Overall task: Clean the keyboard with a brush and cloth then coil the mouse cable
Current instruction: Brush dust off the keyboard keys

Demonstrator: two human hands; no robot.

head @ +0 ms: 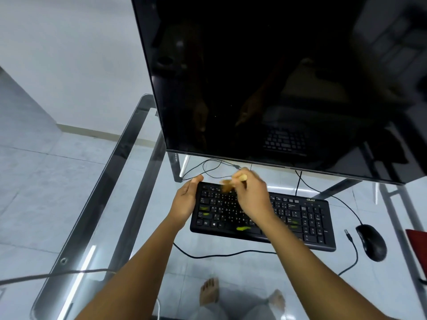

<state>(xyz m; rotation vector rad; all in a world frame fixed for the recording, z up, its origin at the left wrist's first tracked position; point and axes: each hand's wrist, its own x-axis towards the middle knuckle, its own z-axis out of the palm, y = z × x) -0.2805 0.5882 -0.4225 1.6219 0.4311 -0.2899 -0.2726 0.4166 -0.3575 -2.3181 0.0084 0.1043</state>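
A black keyboard (300, 218) lies on the glass desk (129, 162), with yellow-green smears on several keys. My left hand (186, 199) holds the keyboard's left end, thumb on its far corner. My right hand (253, 197) grips a brush (227, 184) with a pale wooden handle; its brown bristles are blurred over the upper-left key rows. To the right of the keyboard sits a black mouse (372, 242). The mouse cable (354, 252) lies loose with its plug near the keyboard's right end. No cloth is identifiable.
A large dark monitor (277, 77) stands just behind the keyboard, its lower edge close above my hands. Thin black cables (208, 255) run across the glass in front and behind. A red object (418, 248) sits at the right edge. Bare feet show through the glass below.
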